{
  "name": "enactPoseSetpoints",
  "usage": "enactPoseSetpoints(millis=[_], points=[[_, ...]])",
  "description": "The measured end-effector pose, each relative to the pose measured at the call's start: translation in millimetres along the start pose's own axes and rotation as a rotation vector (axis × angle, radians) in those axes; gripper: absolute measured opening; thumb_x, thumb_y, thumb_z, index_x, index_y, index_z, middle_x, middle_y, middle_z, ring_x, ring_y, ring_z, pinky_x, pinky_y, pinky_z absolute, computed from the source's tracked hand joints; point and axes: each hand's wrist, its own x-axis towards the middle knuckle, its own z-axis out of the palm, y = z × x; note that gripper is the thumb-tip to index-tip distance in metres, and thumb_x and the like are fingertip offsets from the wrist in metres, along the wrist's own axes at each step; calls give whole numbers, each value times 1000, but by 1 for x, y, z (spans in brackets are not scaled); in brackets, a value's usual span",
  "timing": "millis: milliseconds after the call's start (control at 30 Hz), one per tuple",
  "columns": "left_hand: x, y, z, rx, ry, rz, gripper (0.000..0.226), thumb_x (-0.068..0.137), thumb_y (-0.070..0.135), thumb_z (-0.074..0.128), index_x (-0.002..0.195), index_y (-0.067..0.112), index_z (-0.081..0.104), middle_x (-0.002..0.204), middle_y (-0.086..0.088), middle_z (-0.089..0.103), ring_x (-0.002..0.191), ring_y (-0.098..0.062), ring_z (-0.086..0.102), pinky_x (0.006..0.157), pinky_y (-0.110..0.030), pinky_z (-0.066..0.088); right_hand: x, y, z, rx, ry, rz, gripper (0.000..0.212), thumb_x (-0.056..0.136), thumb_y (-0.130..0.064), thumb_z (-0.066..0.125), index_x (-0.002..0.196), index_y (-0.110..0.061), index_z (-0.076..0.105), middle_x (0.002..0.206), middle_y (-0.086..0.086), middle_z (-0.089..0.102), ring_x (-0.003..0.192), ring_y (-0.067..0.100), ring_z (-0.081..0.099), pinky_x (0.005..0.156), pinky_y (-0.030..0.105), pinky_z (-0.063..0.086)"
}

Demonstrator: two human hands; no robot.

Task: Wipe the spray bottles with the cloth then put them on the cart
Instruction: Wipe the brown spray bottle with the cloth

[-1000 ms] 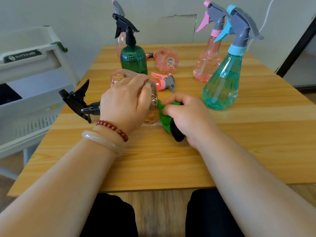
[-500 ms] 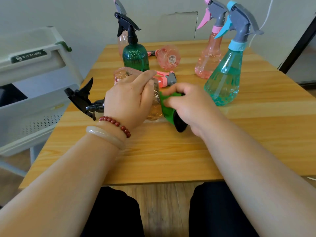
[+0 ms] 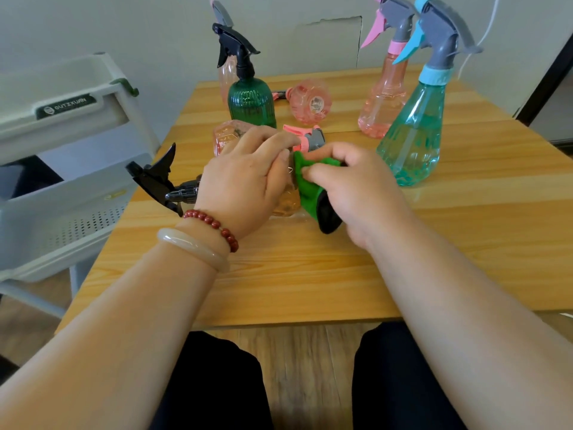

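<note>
A clear amber spray bottle [image 3: 286, 203] with a black trigger head lies on its side on the wooden table [image 3: 310, 274]. My left hand [image 3: 248, 178] grips its body from above. My right hand [image 3: 356, 190] pinches a green cloth [image 3: 310, 187] with a black underside and presses it against the bottle's base. Most of the bottle is hidden under my left hand. The grey cart [image 3: 62, 169] stands to the left of the table.
Behind my hands stand a dark green bottle [image 3: 251, 103], a pink bottle [image 3: 383, 103] and a teal bottle [image 3: 412, 141]. Two more pink bottles lie on the table, one [image 3: 310, 102] at the back. A tall clear bottle stands behind the green one.
My right hand has shifted the green cloth slightly up along the bottle's base. My left hand keeps its grip on the bottle. The camera has moved a little closer.
</note>
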Motion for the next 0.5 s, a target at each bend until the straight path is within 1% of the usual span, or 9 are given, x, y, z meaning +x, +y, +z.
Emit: enactPoseSetpoints(millis=[33,100,133,167,233,333,367,400,500], points=[[0,0,0,4,-1,1,51,100,39,22,127,24,63,126,3,59,110,-25,58,78,-42,52,-1,4,0,-52,-9,-19,16,86,-16,68,81,-31,67,84,1,68,73,15,61,68,28,53],[0,1,2,2,5,-10,51,100,38,22,125,25,63,126,4,59,109,-23,58,78,-40,51,-2,12,-4,-251,-90,-47,17,87,-16,67,81,-32,65,78,-11,59,68,6,53,53,12,40],[0,2,2,-3,6,-23,51,99,38,22,125,25,64,126,5,60,109,-22,58,78,-39,51,-2,13,-7,-335,-129,-41,16,87,-17,67,83,-32,65,78,-16,55,67,2,49,48,9,35],[0,2,2,-9,8,-37,51,99,38,21,124,25,64,125,5,60,108,-22,59,78,-38,50,0,13,-9,-379,-154,-31,14,87,-17,67,85,-31,66,78,-18,53,67,0,48,49,10,34],[2,3,3,-17,8,-57,52,98,38,20,124,24,63,126,4,60,109,-23,58,78,-36,49,3,10,-11,-395,-160,-34,14,87,-18,68,86,-32,67,80,-19,54,70,0,49,56,13,37],[3,0,2,-16,5,-46,53,99,38,19,125,24,63,126,2,60,109,-24,59,77,-35,47,3,6,-10,-200,-93,-47,15,86,-19,70,84,-34,67,86,-12,62,80,8,60,70,24,51],[2,-1,2,-17,9,-33,52,99,37,20,124,23,63,125,2,61,108,-24,59,76,-36,48,2,6,-10,-156,-89,-53,15,85,-20,71,83,-34,67,88,-11,63,81,9,61,71,23,52],[1,-1,2,-19,15,-21,51,99,36,21,123,22,64,124,2,61,107,-24,60,75,-36,48,1,6,-11,-174,-106,-62,14,85,-21,72,82,-34,66,88,-13,62,80,6,59,68,18,50],[1,-2,4,-27,22,-29,51,99,35,22,123,23,65,124,3,62,107,-20,59,75,-32,47,11,10,-10,-462,-184,-103,14,86,-20,71,83,-33,66,84,-14,54,69,-1,47,50,10,35]])
